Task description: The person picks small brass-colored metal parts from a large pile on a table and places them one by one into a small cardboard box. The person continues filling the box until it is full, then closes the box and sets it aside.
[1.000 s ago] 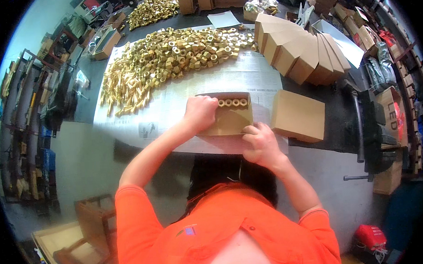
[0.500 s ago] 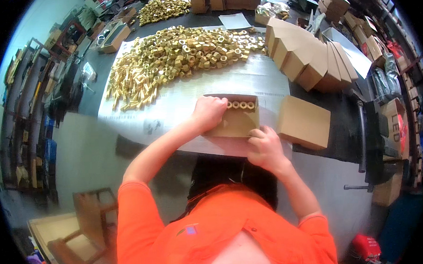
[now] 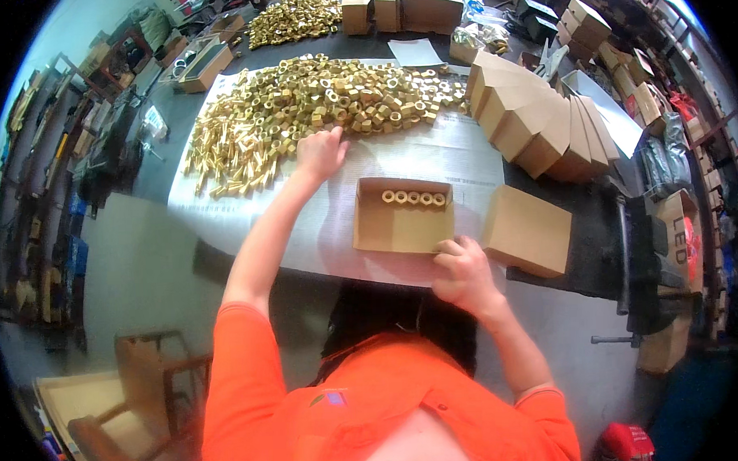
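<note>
An open cardboard box [image 3: 386, 236] lies in front of me, with a row of several brass nuts [image 3: 414, 198] along its far inner wall. My right hand [image 3: 465, 269] is at the near right corner, its curled fingers gripping the box edge. My left hand [image 3: 322, 154] reaches beyond the box to the near edge of a big heap of brass hex nuts [image 3: 330, 92]. Its fingers are bent together, and whatever lies between them is hidden. Slim brass pieces [image 3: 238, 154] spread over the heap's left end.
A brown box or lid [image 3: 529, 230] lies right of the open box. Behind it a curved row of cardboard boxes [image 3: 537, 112] leans together. White sheeting [image 3: 262, 227] covers the dark table. Another brass heap [image 3: 294, 19] and more boxes [image 3: 400, 7] stand at the back.
My left hand has left the inside of the box and moved up and left to the heap. The whole row of nuts now shows. My right hand stays at the box corner.
</note>
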`<state>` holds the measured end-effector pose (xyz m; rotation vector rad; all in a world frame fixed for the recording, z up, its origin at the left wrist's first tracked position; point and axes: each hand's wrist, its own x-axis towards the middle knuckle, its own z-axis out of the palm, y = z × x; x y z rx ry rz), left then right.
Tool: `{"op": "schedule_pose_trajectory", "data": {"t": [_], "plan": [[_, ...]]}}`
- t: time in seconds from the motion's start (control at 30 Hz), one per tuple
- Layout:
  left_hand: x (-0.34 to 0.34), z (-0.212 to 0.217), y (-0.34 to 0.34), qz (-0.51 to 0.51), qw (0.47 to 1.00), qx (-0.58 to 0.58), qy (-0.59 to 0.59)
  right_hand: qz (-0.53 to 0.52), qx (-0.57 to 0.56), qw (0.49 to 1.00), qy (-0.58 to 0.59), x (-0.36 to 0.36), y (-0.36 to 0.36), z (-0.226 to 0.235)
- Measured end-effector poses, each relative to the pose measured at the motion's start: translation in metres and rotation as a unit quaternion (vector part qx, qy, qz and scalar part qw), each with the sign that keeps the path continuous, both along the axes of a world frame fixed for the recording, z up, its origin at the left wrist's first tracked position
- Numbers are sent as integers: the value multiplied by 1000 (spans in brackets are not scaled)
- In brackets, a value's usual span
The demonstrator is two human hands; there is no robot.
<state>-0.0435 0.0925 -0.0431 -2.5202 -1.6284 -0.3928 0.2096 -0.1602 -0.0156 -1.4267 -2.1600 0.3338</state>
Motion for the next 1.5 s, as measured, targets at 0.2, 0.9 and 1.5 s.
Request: {"op": "schedule_pose_trajectory", "data": {"t": [0.2, 0.9, 1.5], "plan": [[2, 3, -2, 2, 1000, 2, 18, 0, -5, 1000, 12, 1, -1, 0], [9, 67, -101, -134, 957, -156, -206, -3, 18, 1000, 8, 2, 0, -10], [45, 21, -113, -146, 989, 7, -8, -11, 9, 1000, 14, 1, -2, -10]]}}
